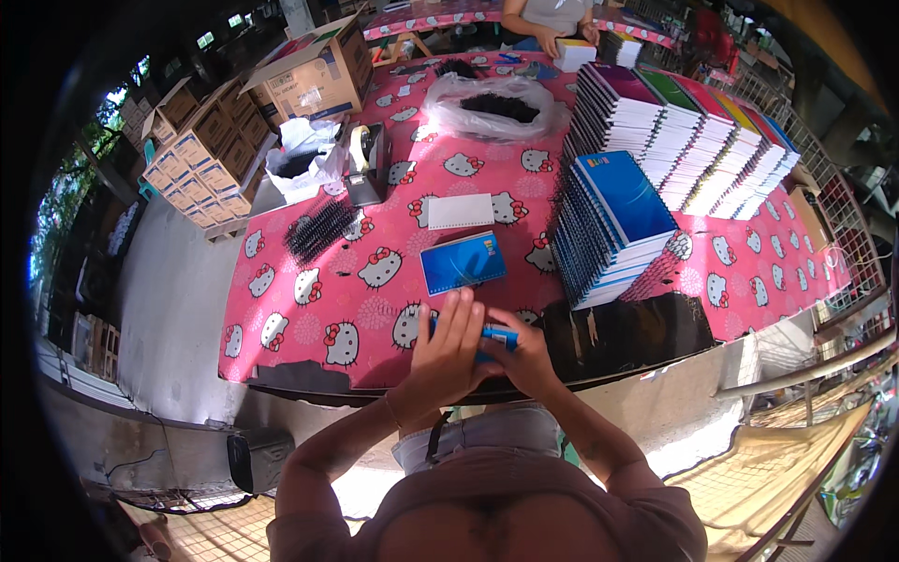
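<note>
My left hand point(449, 348) lies over a small blue notebook point(496, 341) at the table's near edge, fingers stretched out and side by side. My right hand point(527, 361) is closed around the right end of the same notebook. Both hands hide most of it. Just beyond my left fingertips lies a blue spiral notepad point(464, 263), its wire holes toward me. Past that lies a white sheet or pad point(460, 212) with a row of punched holes along its near edge.
Tall stacks of blue spiral notebooks point(623, 201) and colourful notebooks point(688, 117) stand right. Black binding coils point(320, 230), a tape dispenser point(369, 164) and plastic bags point(496, 105) lie left and far. Cartons point(314, 80) stand far left. A co-worker's hands point(552, 39) handle notebooks opposite.
</note>
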`<state>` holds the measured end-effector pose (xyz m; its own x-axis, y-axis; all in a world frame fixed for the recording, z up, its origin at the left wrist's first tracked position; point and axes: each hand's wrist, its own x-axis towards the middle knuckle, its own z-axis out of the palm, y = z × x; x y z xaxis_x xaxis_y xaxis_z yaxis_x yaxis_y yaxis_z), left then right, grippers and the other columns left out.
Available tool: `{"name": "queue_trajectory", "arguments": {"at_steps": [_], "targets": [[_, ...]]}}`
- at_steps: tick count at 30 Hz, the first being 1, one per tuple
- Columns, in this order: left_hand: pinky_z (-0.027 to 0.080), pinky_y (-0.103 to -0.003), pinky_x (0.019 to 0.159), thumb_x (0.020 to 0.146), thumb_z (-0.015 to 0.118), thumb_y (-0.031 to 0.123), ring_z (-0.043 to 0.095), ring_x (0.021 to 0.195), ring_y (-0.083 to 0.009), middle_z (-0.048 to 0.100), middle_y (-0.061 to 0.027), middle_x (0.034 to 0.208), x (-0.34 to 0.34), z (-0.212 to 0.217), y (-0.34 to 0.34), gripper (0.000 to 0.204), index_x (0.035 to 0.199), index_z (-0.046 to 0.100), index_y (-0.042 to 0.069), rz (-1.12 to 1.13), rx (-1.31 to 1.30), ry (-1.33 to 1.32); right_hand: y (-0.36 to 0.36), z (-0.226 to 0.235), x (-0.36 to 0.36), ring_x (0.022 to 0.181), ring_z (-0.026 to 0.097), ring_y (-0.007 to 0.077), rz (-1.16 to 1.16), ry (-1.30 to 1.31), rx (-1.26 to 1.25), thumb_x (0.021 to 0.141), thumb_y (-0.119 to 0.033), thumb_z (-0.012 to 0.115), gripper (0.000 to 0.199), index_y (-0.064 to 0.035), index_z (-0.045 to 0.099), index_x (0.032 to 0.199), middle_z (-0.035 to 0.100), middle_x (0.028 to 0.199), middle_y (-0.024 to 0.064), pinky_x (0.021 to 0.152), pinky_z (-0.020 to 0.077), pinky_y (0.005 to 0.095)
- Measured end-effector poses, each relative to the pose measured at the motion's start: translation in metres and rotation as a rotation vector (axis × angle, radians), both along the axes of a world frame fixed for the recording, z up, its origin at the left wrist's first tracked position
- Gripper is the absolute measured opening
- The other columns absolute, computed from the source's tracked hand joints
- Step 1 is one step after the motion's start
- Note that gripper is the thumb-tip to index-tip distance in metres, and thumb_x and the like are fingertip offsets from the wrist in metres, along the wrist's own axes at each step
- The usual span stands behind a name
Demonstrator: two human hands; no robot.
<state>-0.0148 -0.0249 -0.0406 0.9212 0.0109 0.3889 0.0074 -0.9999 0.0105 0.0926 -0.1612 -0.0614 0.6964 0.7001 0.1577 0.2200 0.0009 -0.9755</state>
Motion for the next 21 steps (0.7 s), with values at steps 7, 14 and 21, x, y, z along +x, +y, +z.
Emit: {"name": "queue_trajectory", "arguments": {"at_steps": [7,14,21], "targets": [[0.021,-0.063,0.114,0.094,0.062,0.041,0.044,0.137,-0.0403,0.047,-0.0221,0.145,0.004,-0.019,0.024,0.059,0.135,0.052,0.001,-0.132,-0.195,-0.049,0.001,-0.037,0.014,0.074,0.066,0.0166,0.090,-0.066,-0.006,0.087,-0.009,0.072,0.037,-0.0041,0.059,0.121,0.070,0.089,0.0119,0.069,0.0523,0.0314],[0.021,-0.066,0.112,0.090,0.063,0.046,0.035,0.142,-0.0396,0.038,-0.0243,0.151,-0.007,-0.030,-0.009,0.069,0.137,0.048,-0.002,-0.082,-0.106,0.042,-0.004,-0.035,0.023,0.078,0.070,0.0223,0.193,-0.160,-0.062,0.086,-0.004,0.066,0.040,-0.0039,0.063,0.126,0.072,0.096,0.0172,0.071,0.0527,0.0328],[0.018,-0.068,0.112,0.091,0.057,0.052,0.031,0.145,-0.0428,0.032,-0.0279,0.154,0.005,-0.025,-0.004,0.083,0.146,0.035,-0.006,-0.044,-0.057,-0.016,0.001,-0.045,0.026,0.080,0.072,0.0261,0.212,-0.257,-0.012,0.086,-0.003,0.066,0.043,-0.0041,0.062,0.129,0.072,0.095,0.0193,0.073,0.0533,0.0340]]}}
